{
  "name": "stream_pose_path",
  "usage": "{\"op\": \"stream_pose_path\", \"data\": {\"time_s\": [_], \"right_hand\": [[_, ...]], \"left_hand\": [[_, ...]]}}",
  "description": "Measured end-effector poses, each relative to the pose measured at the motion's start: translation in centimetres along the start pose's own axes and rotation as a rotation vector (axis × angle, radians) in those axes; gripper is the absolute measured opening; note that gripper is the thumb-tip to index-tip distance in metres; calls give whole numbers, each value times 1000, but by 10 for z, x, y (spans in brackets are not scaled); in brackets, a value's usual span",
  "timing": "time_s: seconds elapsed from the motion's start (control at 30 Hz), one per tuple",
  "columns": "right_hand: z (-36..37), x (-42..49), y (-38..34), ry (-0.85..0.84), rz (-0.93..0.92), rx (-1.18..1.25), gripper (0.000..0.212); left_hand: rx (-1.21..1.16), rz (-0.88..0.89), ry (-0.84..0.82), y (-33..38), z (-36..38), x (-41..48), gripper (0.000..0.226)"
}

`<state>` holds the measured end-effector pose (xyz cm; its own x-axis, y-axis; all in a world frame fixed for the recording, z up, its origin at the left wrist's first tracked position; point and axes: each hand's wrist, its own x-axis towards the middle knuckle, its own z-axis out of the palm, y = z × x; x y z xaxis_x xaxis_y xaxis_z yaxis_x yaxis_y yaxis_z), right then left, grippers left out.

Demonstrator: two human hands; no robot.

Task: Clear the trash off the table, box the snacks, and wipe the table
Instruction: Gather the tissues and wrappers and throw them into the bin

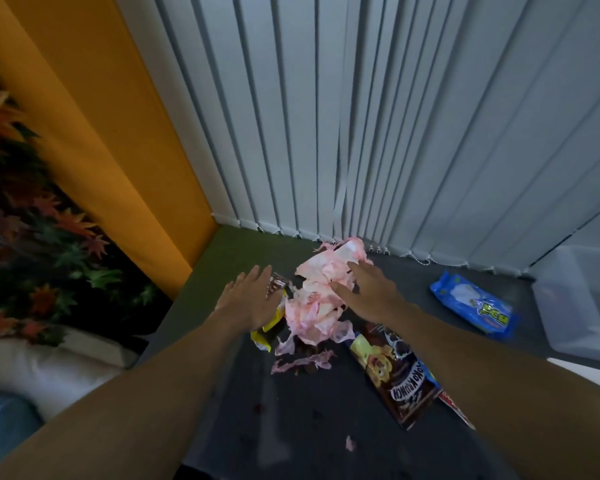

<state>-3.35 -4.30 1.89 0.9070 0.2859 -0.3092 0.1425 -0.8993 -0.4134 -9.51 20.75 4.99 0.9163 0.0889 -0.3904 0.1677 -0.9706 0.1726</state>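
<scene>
Fingers of left hand (250, 296) and right hand (365, 289) straight, spread, holding nothing, either side of crumpled pink tissue heap (317, 299) on dark surface (291, 441); inverted pouch (394, 374) nearby reads "KOKO KRUNCH"; print on blue packet (471, 306) illegible.

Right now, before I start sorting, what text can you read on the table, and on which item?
"KOKO KRUNCH": on the brown and yellow cereal pack, upside down from this view.
Blue packet: yellow-green lettering, too blurred to read.
Small brown wrapper: print too small to read.
Red packet under the cereal pack: white lettering, mostly hidden, unreadable.
</scene>
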Motion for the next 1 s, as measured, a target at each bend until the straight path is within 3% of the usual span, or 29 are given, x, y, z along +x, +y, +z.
{"op": "stream_pose_path", "data": {"time_s": [0.53, 0.67, 0.87, 1.0], "right_hand": [[14, 4, -4, 62, 121, 92, 87], [36, 12, -17, 17, 115, 141, 93], [74, 23, -30, -55, 125, 197, 103], [93, 24, -33, -110, 155, 162, 105]], "left_hand": [[-10, 113, -68, -5, 2, 54, 78], [-12, 98, -134, -23, 16, 72, 90], [-126, 63, -309, -45, 51, 87, 128], [-21, 76, -297, -50, 64, 87, 129]]}}
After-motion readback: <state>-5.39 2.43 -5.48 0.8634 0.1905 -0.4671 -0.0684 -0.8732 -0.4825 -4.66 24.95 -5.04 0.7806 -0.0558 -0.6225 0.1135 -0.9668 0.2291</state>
